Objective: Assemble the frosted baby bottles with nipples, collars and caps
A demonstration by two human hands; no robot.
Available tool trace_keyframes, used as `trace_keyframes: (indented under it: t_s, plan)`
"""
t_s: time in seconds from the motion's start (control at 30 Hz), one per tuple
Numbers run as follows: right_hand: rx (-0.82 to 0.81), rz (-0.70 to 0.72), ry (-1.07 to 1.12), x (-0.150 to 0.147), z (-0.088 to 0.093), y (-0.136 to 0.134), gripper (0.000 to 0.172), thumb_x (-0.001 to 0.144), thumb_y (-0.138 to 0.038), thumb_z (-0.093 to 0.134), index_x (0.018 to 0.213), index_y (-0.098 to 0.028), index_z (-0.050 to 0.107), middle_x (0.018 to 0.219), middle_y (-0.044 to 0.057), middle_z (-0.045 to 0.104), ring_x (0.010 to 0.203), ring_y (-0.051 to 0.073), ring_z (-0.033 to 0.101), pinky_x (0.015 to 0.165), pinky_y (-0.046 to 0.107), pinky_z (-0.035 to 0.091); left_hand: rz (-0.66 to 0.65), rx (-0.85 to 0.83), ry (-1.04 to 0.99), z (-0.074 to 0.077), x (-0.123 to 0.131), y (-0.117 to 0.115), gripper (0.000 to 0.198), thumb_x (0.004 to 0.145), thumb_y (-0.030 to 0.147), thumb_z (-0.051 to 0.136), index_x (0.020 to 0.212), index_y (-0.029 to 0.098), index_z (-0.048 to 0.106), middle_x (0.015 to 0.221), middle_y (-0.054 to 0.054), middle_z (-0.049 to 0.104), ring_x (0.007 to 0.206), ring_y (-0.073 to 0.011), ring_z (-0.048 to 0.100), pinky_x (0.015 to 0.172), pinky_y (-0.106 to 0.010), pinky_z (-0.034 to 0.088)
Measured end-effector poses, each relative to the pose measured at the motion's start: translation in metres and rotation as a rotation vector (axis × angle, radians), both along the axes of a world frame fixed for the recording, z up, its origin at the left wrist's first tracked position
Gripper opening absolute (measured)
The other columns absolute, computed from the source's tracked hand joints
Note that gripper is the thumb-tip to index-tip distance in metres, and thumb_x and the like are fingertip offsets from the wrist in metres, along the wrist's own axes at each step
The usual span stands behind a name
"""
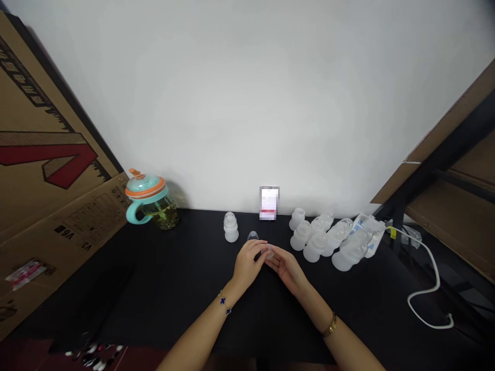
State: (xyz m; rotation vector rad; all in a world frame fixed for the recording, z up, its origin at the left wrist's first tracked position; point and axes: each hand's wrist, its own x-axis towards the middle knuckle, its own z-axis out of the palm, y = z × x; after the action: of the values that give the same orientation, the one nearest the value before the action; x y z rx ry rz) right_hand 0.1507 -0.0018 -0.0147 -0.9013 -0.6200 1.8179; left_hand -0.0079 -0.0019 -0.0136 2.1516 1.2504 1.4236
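Observation:
My left hand (249, 264) and my right hand (284, 265) meet over the middle of the black table (174, 288), fingers curled round a small translucent part (268, 252) held between them. A clear cap (252, 236) lies just behind my left hand. One small translucent baby bottle (231, 226) stands upright to the left of it. To the right, several more such bottles (328, 239) stand and lie in a cluster.
A teal and orange handled jug (150, 206) with yellowish liquid stands at the back left. A large cardboard box (46, 170) leans on the left. A small card (269, 203) rests against the wall. A white cable (429, 278) and plastic packets (371, 232) lie at the right.

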Motion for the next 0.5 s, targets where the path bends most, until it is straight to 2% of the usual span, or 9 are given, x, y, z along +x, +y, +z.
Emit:
trace_keyframes:
  t_s: [0.5]
  plan:
    - [0.008, -0.008, -0.009, 0.0008, 0.0024, -0.0011, 0.034, 0.073, -0.036, 0.085, 0.100, -0.016, 0.079, 0.101, 0.008, 0.079, 0.096, 0.022, 0.073, 0.100, 0.038, 0.051, -0.002, 0.024, -0.008, 0.0010, 0.0005, -0.0005, 0.014, 0.095, 0.026, 0.061, 0.101, 0.025, 0.074, 0.105, -0.005, 0.075, 0.100, -0.0219, 0.068, 0.091, -0.040, 0.057]
